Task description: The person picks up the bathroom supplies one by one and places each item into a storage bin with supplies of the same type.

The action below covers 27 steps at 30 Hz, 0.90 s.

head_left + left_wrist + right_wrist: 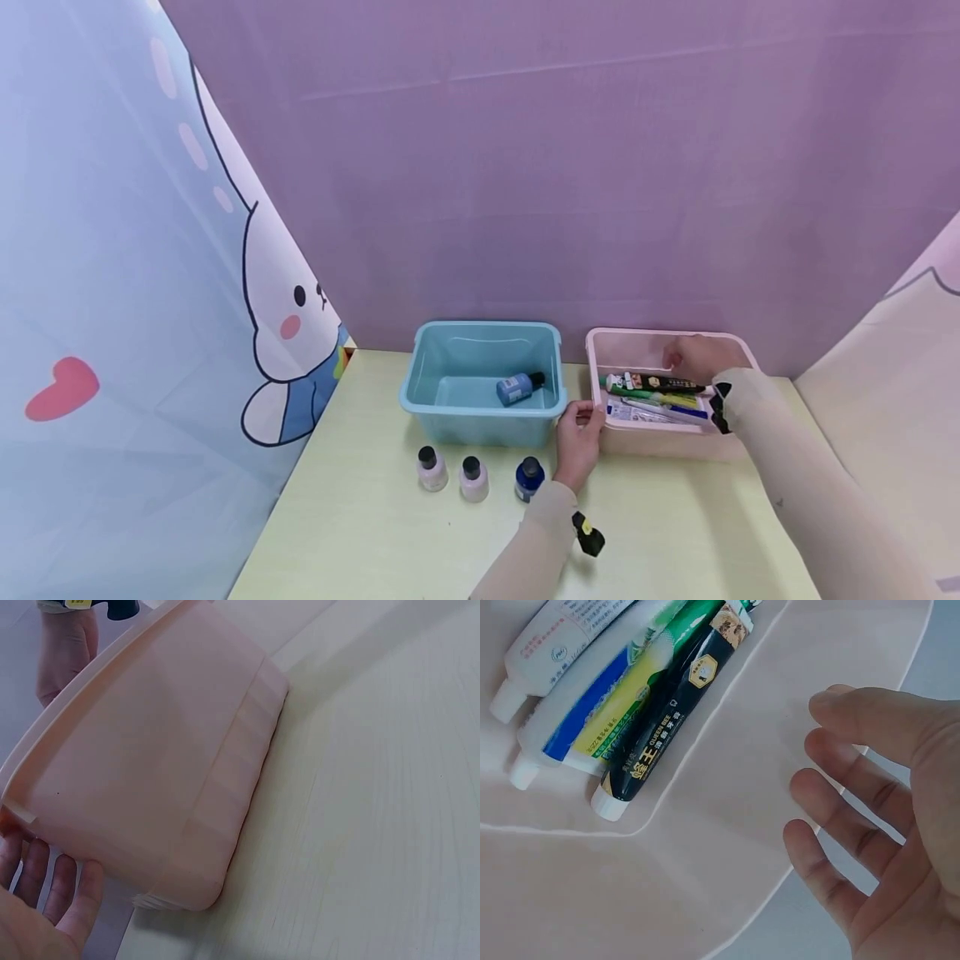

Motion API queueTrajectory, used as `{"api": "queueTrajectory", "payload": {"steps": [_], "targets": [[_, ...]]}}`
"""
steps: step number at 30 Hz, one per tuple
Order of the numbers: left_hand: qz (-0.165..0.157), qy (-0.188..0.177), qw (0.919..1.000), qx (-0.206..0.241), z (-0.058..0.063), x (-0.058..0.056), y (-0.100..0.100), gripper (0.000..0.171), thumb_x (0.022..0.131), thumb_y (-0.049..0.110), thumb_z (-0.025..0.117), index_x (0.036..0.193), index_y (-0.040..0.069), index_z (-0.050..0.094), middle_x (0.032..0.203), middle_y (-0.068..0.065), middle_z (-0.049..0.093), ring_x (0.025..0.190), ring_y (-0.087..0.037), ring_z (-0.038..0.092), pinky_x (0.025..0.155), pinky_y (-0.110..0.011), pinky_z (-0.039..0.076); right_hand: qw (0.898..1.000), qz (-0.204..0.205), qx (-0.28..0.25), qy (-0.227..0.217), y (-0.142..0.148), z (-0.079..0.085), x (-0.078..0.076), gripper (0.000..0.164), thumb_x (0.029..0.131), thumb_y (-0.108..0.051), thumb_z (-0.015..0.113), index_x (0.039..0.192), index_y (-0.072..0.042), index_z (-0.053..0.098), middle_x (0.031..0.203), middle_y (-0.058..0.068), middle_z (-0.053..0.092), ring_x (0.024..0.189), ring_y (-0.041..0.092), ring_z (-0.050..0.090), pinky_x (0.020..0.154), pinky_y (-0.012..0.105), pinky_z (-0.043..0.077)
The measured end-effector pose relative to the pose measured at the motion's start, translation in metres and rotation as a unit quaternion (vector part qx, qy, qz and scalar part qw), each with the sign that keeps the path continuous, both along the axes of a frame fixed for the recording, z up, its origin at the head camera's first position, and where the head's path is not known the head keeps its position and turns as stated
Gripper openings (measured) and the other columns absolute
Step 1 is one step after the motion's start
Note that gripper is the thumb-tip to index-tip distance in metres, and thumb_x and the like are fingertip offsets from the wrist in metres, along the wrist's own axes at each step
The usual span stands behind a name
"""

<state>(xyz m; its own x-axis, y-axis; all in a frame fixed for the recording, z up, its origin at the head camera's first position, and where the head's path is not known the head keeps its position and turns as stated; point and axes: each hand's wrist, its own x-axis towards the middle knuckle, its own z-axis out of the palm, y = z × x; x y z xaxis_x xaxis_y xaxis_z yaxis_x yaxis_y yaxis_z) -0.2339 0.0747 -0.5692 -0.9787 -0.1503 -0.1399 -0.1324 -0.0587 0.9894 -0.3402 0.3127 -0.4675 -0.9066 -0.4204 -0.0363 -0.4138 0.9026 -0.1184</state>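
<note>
A pink plastic bin (675, 437) stands at the right, holding several toothpaste tubes. One black toothpaste tube (671, 712) lies beside a green-and-yellow tube (622, 709) and a white tube (555, 652). My left hand (577, 446) grips the bin's front left corner; its fingers (82, 892) bend at the side below the rim. Inside the bin, toward the back right, my right hand (701, 358) is held over the tubes with nothing in it. Its fingers (847, 840) are spread and loosely bent in the right wrist view, apart from the tubes.
A teal bin (487, 425) to the left holds a blue bottle (517, 388). In front stand two pale pink bottles (432, 472) with black caps and a dark blue bottle (528, 479) close to my left wrist. A purple cloth (562, 183) hangs behind the light wooden table (360, 533).
</note>
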Motion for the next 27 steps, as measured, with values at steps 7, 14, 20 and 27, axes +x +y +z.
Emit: {"api": "queueTrajectory", "payload": {"steps": [7, 14, 20, 27], "targets": [[0.001, -0.006, 1.0000, 0.002, 0.002, 0.001, 0.000, 0.010, 0.102, 0.028, 0.064, 0.109, 0.022, 0.067, 0.104, 0.008, 0.063, 0.096, -0.012, 0.057, 0.079, -0.026, 0.057, 0.999, -0.004, -0.046, -0.017, 0.002, -0.002, 0.006, 0.009, 0.088, -0.013, 0.076, 0.095, -0.017, 0.079, 0.096, 0.002, 0.077, 0.089, 0.023, 0.071, 0.080, 0.049, 0.058], [0.003, 0.007, 1.0000, -0.001, 0.000, 0.001, 0.001, 0.015, 0.101, 0.032, 0.065, 0.110, 0.020, 0.067, 0.105, 0.006, 0.063, 0.096, -0.011, 0.057, 0.078, -0.025, 0.057, 0.995, -0.006, -0.093, -0.044, 0.005, -0.002, 0.011, 0.009, 0.091, -0.010, 0.072, 0.098, -0.009, 0.077, 0.093, 0.004, 0.075, 0.081, 0.019, 0.065, 0.074, 0.043, 0.056], [0.004, 0.011, 0.9999, -0.002, -0.001, 0.002, 0.001, 0.017, 0.101, 0.033, 0.065, 0.111, 0.020, 0.067, 0.105, 0.006, 0.063, 0.096, -0.012, 0.057, 0.080, -0.025, 0.057, 0.995, -0.018, -0.101, -0.011, 0.002, -0.001, 0.023, 0.009, 0.090, -0.011, 0.073, 0.096, -0.014, 0.079, 0.094, 0.003, 0.077, 0.082, 0.018, 0.066, 0.077, 0.046, 0.054], [0.000, 0.020, 0.9998, -0.009, -0.003, 0.003, 0.000, 0.019, 0.102, 0.035, 0.063, 0.113, 0.021, 0.067, 0.107, 0.007, 0.063, 0.098, -0.011, 0.057, 0.080, -0.025, 0.057, 0.992, -0.025, -0.123, 0.020, -0.005, -0.001, 0.040, 0.008, 0.088, -0.013, 0.076, 0.093, -0.018, 0.080, 0.097, 0.000, 0.075, 0.083, 0.016, 0.065, 0.081, 0.045, 0.052]]}}
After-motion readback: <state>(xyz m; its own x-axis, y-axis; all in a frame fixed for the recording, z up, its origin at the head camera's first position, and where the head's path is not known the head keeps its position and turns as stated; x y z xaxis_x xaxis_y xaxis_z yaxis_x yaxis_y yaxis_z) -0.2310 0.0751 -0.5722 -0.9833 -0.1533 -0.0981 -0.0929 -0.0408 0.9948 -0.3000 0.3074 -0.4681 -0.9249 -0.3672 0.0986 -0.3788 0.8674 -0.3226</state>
